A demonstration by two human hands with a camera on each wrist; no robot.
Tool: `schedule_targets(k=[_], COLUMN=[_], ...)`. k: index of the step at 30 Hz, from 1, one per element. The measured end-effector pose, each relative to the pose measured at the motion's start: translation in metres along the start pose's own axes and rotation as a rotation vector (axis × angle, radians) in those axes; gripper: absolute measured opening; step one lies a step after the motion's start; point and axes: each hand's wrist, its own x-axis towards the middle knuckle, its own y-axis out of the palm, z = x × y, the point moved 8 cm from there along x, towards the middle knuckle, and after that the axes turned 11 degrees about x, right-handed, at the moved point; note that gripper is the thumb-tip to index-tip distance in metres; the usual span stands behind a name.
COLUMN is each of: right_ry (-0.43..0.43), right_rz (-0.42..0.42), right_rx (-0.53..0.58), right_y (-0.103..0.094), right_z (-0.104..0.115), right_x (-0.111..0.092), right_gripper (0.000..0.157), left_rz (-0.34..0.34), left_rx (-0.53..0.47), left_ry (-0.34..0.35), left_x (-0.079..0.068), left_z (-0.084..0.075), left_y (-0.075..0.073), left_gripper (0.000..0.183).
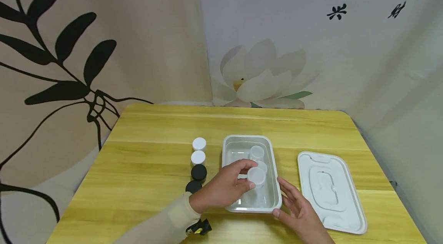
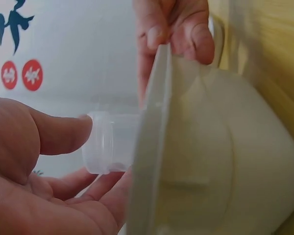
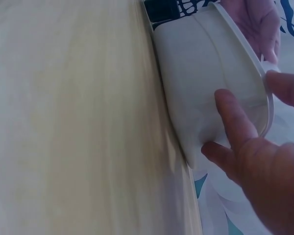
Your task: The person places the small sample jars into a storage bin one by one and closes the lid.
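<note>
Over the white plastic box (image 1: 254, 202), my left hand (image 1: 225, 184) pinches a small translucent jar with a screw lid (image 1: 256, 176) between thumb and fingers. The left wrist view shows the clear side of this jar (image 2: 110, 142) beside the box's rim. My right hand (image 1: 297, 211) grips the near right side of the box. In the right wrist view its thumb (image 3: 286, 88) is at the rim and its fingers (image 3: 235, 115) lie against the outer wall. Inside the box stands another small jar (image 1: 257, 152); one more round jar top (image 1: 263, 166) is partly hidden behind the held jar.
Left of the box, two white-lidded jars (image 1: 198, 157) and two black-lidded ones (image 1: 199, 173) form a row; the left forearm partly covers the nearest. A white box lid (image 1: 332, 192) lies on the wooden table (image 1: 155, 151) to the right. Printed curtains (image 1: 277, 13) hang behind.
</note>
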Motion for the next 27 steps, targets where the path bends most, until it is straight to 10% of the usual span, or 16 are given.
schedule_targets(k=[27], right_ry=[0.015], right_rz=[0.019], right_rx=[0.014], right_y=[0.000], right_z=[0.000], right_x=[0.001], right_gripper=[0.073], left_rz=[0.046], left_rx=[0.411], left_ry=[-0.077], left_x=[0.032], left_z=[0.008], left_y=[0.034], left_gripper=[0.040])
